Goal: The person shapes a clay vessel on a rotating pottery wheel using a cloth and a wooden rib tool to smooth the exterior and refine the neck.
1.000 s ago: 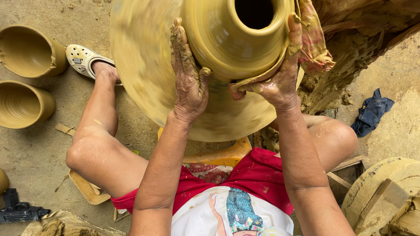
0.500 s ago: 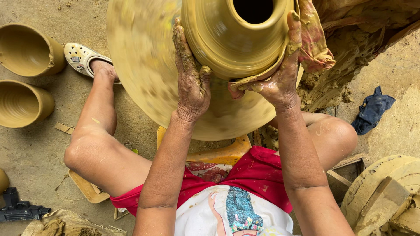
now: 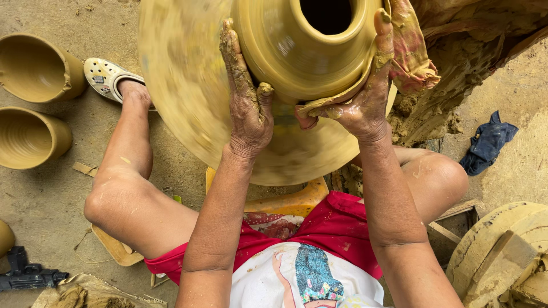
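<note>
Head view — open left hand point(image 3: 246, 108), cloth-gripping right hand point(image 3: 359, 102) on pot point(image 3: 297, 51), top cropped.

clay pot point(image 3: 297, 51): wet ochre-yellow, dark mouth | wheel disc point(image 3: 182, 97): ochre, blurred streaks | left hand point(image 3: 248, 108) and right hand point(image 3: 365, 105): smeared with brown clay | rag point(image 3: 408, 51): red and yellow, mud-stained | shorts point(image 3: 337, 228): red | sandal point(image 3: 105, 77): white, perforated | cloth point(image 3: 488, 142) on the floor: dark blue | two finished pots point(image 3: 31, 105): tan

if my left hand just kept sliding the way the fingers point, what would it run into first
The left hand already lies flat on the wet clay pot, fingers pointing up its side; going on, it would probably follow the wall toward the shoulder.
</note>
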